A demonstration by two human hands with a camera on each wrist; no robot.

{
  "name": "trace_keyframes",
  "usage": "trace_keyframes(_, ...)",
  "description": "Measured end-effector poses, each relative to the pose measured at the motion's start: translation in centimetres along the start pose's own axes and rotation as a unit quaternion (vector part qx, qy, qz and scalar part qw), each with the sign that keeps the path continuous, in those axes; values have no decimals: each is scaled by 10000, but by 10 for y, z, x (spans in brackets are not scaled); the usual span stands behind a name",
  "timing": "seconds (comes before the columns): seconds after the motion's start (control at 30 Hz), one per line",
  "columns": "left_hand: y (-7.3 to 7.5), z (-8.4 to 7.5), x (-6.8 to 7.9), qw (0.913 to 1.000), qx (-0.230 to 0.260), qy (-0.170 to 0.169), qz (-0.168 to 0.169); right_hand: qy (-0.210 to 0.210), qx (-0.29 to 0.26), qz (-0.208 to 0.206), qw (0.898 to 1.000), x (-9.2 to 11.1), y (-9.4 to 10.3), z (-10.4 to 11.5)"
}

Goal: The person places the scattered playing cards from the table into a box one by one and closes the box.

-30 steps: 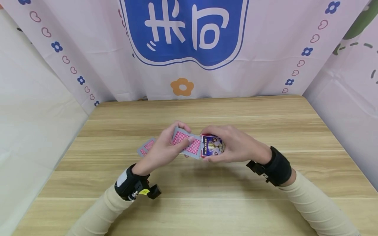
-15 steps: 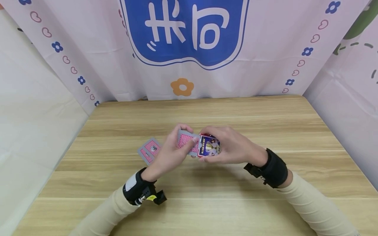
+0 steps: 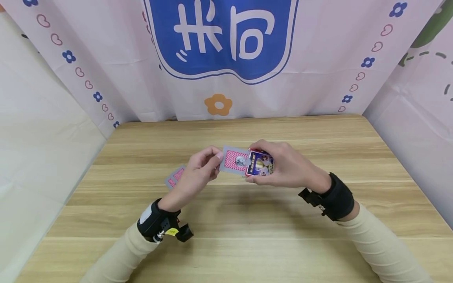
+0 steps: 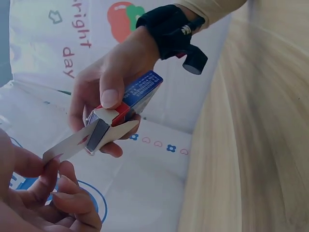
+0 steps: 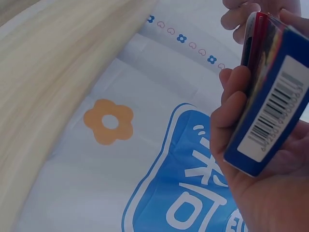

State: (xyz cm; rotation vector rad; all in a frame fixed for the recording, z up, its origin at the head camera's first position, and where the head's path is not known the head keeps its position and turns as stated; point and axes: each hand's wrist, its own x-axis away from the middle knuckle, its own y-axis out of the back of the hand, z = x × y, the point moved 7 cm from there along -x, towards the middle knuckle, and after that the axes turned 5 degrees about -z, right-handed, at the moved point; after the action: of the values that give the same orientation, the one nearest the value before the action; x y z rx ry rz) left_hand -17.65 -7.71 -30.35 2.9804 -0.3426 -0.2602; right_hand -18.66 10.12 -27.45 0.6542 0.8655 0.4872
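One card (image 3: 233, 160) in the middle

I saw a person in pale sleeves (image 3: 118, 249) at a wooden bench (image 3: 233, 247). The left hand (image 3: 194, 173) pinched one end of the card with its thumb and fingers. The right hand (image 3: 293, 167) was wrapped round a small red and blue box (image 3: 261, 164), with the thumb on one side and fingers on the other. The card and the box were both up in the air, not on the bench.

The card was between the two hands, just to the right of the left hand. Its long way ran across, from the left hand to the mouth of the box. The box pointed almost the same way, with its mouth facing left, toward the card. The card's far end met that mouth, but I couldn't tell how far in it went. The left hand was the nearer one to the card.

In the left wrist view, a thick stack (image 4: 98, 136) sat in the mouth, and a pale flap (image 4: 121, 130) stuck out next to it. Some loose cards (image 3: 177, 175) lay on the bench, backs up, partly hidden by the left hand.
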Motion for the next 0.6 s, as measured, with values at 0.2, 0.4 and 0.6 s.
trace_keyframes(0.2,-7,3,3,9994,-126,31,331,136,70,57,9999,1,-4,0)
trace_keyframes(0.4,-17,9,6,9978,-65,256,603,226,-130,124,9996,1,-6,5)
trace_keyframes(0.6,-17,11,5,9905,624,654,1032,308,-272,56,9991,1,-1,9)
